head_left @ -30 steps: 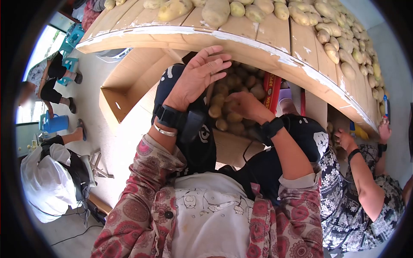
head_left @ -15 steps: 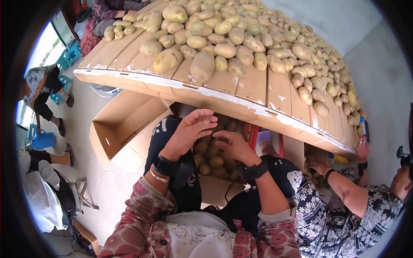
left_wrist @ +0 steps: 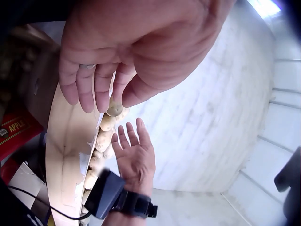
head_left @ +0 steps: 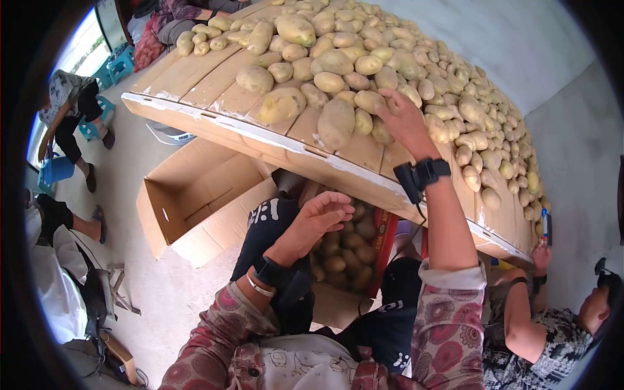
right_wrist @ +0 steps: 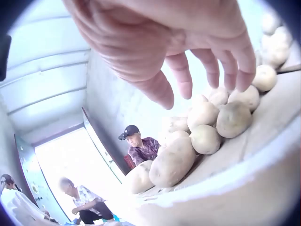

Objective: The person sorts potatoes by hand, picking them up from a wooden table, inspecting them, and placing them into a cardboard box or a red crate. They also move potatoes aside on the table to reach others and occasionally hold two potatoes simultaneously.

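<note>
My right hand (head_left: 404,123) is over the front potatoes on the slatted table (head_left: 292,140), its fingers apart and bent a little. In the right wrist view the hand (right_wrist: 178,52) hangs above several potatoes (right_wrist: 203,115), with nothing in its grip. My left hand (head_left: 318,221) hovers in front of the table edge, above the box of potatoes (head_left: 351,250) between the knees, and holds nothing. The left wrist view shows the left hand (left_wrist: 127,61) with loosely bent fingers, and the right hand (left_wrist: 135,157) beyond it, palm visible.
An empty cardboard box (head_left: 195,195) lies left of the knees. A red printed panel (head_left: 385,244) borders the potato box. To the right, another person (head_left: 539,325) sits at the table; a person by the blue bucket (head_left: 57,170) is at the far left.
My right hand has risen from the box to the potatoes on the table. The left hand stays above the box. More of the tabletop came into view as the head view shifted.
</note>
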`<state>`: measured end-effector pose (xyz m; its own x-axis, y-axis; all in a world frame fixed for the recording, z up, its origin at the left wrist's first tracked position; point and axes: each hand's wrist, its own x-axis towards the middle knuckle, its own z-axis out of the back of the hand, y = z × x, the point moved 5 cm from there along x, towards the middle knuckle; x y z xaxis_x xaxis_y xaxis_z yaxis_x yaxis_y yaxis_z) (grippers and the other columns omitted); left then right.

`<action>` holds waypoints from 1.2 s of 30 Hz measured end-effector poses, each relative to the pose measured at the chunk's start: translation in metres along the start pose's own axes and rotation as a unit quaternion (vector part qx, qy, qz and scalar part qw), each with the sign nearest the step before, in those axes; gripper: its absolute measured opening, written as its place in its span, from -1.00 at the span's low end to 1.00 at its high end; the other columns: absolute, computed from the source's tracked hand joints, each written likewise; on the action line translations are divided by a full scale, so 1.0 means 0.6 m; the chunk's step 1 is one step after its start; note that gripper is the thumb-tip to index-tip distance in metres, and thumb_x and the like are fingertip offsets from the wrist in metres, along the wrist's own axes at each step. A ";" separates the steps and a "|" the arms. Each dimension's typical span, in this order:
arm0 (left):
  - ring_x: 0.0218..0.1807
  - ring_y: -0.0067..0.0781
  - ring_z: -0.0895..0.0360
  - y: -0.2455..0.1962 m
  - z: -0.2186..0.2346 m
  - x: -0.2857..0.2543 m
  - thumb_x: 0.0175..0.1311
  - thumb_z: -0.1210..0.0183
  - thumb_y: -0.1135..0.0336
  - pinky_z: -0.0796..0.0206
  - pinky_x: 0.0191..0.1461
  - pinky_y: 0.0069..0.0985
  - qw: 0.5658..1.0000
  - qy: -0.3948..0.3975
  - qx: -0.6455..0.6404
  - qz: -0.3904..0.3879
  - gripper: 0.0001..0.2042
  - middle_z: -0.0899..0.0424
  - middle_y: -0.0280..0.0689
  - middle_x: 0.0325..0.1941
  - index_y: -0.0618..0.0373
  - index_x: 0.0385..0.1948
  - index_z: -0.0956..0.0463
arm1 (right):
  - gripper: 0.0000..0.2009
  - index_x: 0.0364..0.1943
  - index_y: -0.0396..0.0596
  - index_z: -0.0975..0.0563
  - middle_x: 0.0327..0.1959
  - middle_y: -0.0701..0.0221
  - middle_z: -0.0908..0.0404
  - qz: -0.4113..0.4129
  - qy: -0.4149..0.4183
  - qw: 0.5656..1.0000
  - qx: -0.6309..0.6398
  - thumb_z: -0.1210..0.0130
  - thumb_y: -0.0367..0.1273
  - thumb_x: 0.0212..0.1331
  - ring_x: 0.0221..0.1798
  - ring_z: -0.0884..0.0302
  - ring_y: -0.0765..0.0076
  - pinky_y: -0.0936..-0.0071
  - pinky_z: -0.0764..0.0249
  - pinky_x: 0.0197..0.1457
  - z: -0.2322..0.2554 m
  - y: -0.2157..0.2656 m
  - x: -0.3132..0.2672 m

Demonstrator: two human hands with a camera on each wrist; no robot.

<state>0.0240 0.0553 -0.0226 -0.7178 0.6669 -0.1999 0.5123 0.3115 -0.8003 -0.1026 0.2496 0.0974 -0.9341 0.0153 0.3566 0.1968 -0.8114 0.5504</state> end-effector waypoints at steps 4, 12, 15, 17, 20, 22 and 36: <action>0.06 -0.53 -0.46 -0.005 0.004 -0.002 0.33 -0.03 0.36 -0.29 0.11 -0.52 1.000 0.007 -0.002 0.012 -0.76 -0.54 -0.35 -0.02 0.03 0.00 -0.39 | -0.42 0.03 -0.21 -0.45 0.07 0.08 -0.46 -0.055 0.064 0.996 -0.018 -0.10 -0.05 0.01 0.16 -0.37 0.02 0.28 -0.26 0.23 -0.060 -0.033 0.078; 0.08 -0.48 -0.45 -0.015 0.003 0.000 0.31 -0.02 0.41 -0.27 0.12 -0.51 1.000 -0.009 -0.012 -0.012 -0.59 -0.47 -0.30 0.09 0.01 0.18 -0.19 | -0.31 -0.01 -0.24 -0.49 0.05 0.04 -0.48 -0.098 0.211 0.959 -0.163 -0.14 -0.03 -0.27 0.08 -0.45 0.06 0.32 -0.36 0.15 -0.082 -0.058 0.100; 0.12 -0.38 -0.44 -0.029 0.001 -0.001 0.31 0.02 0.45 -0.27 0.13 -0.48 0.999 -0.024 -0.017 -0.027 -0.41 -0.37 -0.20 0.19 -0.04 0.34 0.07 | -0.33 0.00 -0.23 -0.49 0.03 0.05 -0.49 -0.042 0.193 0.959 -0.205 -0.09 -0.02 -0.21 0.11 -0.41 0.03 0.33 -0.32 0.19 -0.067 -0.036 0.074; 0.14 -0.31 -0.43 -0.034 0.000 -0.002 0.32 0.04 0.46 -0.27 0.15 -0.43 0.999 -0.029 -0.026 -0.038 -0.34 -0.30 -0.15 0.24 -0.07 0.39 0.21 | -0.34 0.01 -0.22 -0.48 0.03 0.05 -0.49 -0.021 0.207 0.955 -0.213 -0.09 -0.03 -0.19 0.13 -0.39 0.03 0.33 -0.31 0.21 -0.060 -0.042 0.058; 0.14 -0.30 -0.44 -0.026 -0.001 -0.001 0.32 0.04 0.46 -0.27 0.15 -0.44 0.999 -0.011 -0.035 -0.031 -0.35 -0.30 -0.15 0.25 -0.06 0.38 0.20 | -0.36 0.01 -0.25 -0.47 0.01 0.04 -0.50 0.005 0.148 0.974 -0.170 -0.10 -0.05 -0.13 0.16 -0.36 0.03 0.32 -0.28 0.23 -0.041 -0.053 0.031; 0.13 -0.30 -0.44 -0.026 -0.007 -0.003 0.32 0.03 0.44 -0.28 0.15 -0.44 1.000 0.003 -0.020 -0.023 -0.34 -0.30 -0.15 0.25 -0.06 0.39 0.20 | -0.40 0.01 -0.16 -0.46 0.00 0.11 -0.51 -0.066 0.172 0.979 -0.085 -0.20 -0.08 -0.12 0.09 -0.42 0.06 0.32 -0.31 0.17 -0.024 -0.058 0.015; 0.11 -0.32 -0.45 -0.002 -0.019 0.001 0.28 -0.07 0.36 -0.28 0.15 -0.42 1.000 0.009 0.026 -0.003 -0.35 -0.38 -0.18 0.19 -0.03 0.36 0.09 | -0.43 0.11 -0.01 -0.36 -0.19 0.15 -0.56 -0.185 0.080 0.978 0.050 -0.13 -0.07 0.01 -0.15 -0.54 0.18 0.35 -0.42 -0.05 0.060 -0.102 -0.091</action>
<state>0.0284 0.0632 -0.0152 -0.7115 0.6777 -0.1856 0.4827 0.2795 -0.8300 -0.0531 0.3194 0.0714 -0.9799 0.1996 0.0010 -0.1430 -0.7058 0.6939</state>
